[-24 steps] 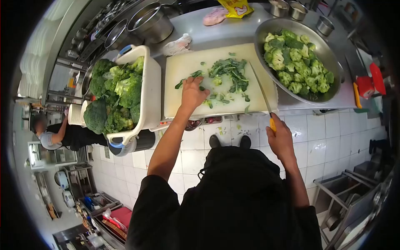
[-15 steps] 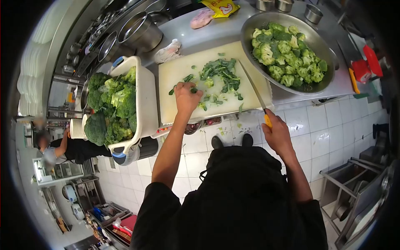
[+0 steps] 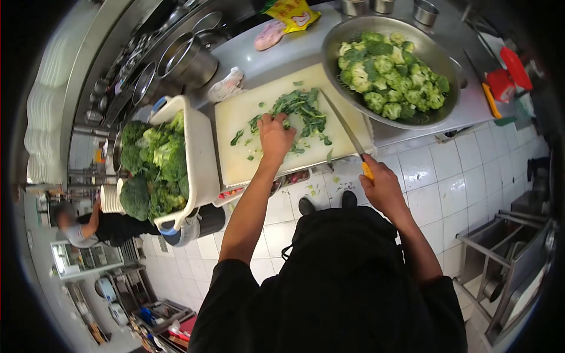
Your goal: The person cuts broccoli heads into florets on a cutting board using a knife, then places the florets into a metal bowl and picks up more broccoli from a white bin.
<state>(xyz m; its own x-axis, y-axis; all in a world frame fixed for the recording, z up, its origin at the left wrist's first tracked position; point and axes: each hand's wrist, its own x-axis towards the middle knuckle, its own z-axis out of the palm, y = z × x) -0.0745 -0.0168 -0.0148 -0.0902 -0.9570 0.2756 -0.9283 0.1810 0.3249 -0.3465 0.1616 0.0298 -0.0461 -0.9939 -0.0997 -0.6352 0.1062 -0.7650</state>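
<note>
Currently, head view, sole camera: leaves [image 3: 309, 109] and trimmed scraps lie on a pale cutting board [image 3: 235, 167], in a loose heap right of its middle. Leaves dark green, limp and ragged, overlapping, with lighter green stalk pieces among them. One leaf lies apart toward the left side; small bits are scattered near the heap and along the near edge.

Left hand [image 3: 276, 140]: palm down, fingers bent, tips at the left side of the heap, touching leaves. Whether they pinch any is hidden beneath the hand.

Right hand [image 3: 384, 183]: fingers wrapped around the yellow handle of a knife [image 3: 342, 122], just off the near right corner of the board. Blade long, narrow, grey, pointing away from the body and slanting left; it passes over the right part of the board, tip just beside the heap. Contact between blade and board not clear.

Right of the board, a wide steel bowl [image 3: 450, 67] holds cut florets [image 3: 391, 76]: bright to mid green, pale stalk faces showing, piled unevenly. Left of the board, a white tub [image 3: 202, 147] with blue handle ends carries larger broccoli heads [image 3: 162, 153], darker on the crowns, lighter at the stems.

Beyond the board, on the steel counter [image 3: 250, 59]: crumpled whitish cloth [image 3: 226, 86], yellow bag [image 3: 294, 16].
</note>
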